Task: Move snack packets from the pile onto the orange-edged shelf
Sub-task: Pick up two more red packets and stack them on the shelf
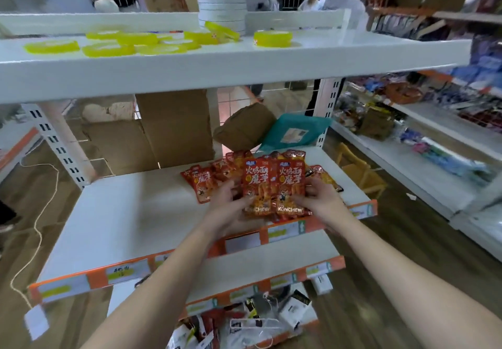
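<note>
Held item: a small bundle of red packets (271,188), two showing side by side at the front, upright with their printed faces toward the camera.
Left hand (231,204): grasping. Its fingers (231,187) curl round the bundle's lower left edge.
Right hand (319,199): grasping. It closes on the lower right edge, opposite the left.
Location: the bundle is between the fingers, over the front right part of the orange-edged shelf (130,213). Whether its bottom edge touches the board cannot be told.
Handling, judged: light, soft and crinkly. The glossy film is likely slippery, so stacked packets may fan out or slide on one another.
Hold point, judged: the lower side edges, squeezed from both sides as one stack. A pinch at the top seal alone would let the rest droop.
Placed stock: loose packets (209,177) of the same kind lie overlapping on the board, just beyond and left of the fingers.
Surface: a flat, smooth white board with a label strip along its orange front. Bare board extends well to the left of the fingers.
Pile (244,327): mixed packets well below the fingers, at the foot of the unit, too blurred to sort.
Overhead: a white shelf (244,66) above the fingers carries yellow rings (108,48).
Backing: cardboard (173,126), a brown pouch (244,126) and a teal bag (296,131) stand beyond the fingers.
Room: a shop aisle with a wood-pattern floor and stocked racks (423,137) to the right of the fingers.
</note>
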The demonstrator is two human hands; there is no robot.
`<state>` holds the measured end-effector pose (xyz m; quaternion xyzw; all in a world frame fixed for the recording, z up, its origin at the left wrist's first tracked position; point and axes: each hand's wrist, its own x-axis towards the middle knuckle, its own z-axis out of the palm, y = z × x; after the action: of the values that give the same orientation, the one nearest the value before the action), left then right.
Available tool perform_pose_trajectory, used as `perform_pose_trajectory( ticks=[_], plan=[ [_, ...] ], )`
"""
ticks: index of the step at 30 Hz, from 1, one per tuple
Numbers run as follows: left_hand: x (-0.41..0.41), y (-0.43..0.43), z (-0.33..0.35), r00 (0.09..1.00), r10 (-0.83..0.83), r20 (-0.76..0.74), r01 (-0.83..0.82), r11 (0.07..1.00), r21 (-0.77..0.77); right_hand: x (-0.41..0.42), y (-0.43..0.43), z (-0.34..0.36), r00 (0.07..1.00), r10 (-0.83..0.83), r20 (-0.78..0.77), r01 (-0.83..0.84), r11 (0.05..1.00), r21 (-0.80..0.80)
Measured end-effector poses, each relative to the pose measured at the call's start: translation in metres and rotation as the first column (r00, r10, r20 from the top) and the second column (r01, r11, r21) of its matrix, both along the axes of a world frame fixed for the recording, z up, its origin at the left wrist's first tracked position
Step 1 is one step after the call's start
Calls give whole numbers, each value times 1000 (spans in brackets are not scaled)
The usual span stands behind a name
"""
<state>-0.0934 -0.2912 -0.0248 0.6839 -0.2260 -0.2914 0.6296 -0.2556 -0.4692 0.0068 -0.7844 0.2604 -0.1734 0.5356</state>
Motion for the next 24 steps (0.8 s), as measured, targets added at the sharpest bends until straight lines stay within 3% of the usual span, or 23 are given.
perform_pose_trajectory(
  ticks=[5, 13, 24],
  plan=[
    [-53, -82, 14, 990, -130, 56, 130, 991, -8, -72, -49, 5, 989, -136, 51, 130, 986, 103],
    [-169, -208, 21, 912, -394, 112, 398, 917, -10, -214, -143, 7, 938, -341, 66, 333, 936, 117],
    [-338, -355, 1, 771, -632, 83, 634, 773, 0, -401, -244, -25, 777, -627, 59, 615, 775, 143]
  ],
)
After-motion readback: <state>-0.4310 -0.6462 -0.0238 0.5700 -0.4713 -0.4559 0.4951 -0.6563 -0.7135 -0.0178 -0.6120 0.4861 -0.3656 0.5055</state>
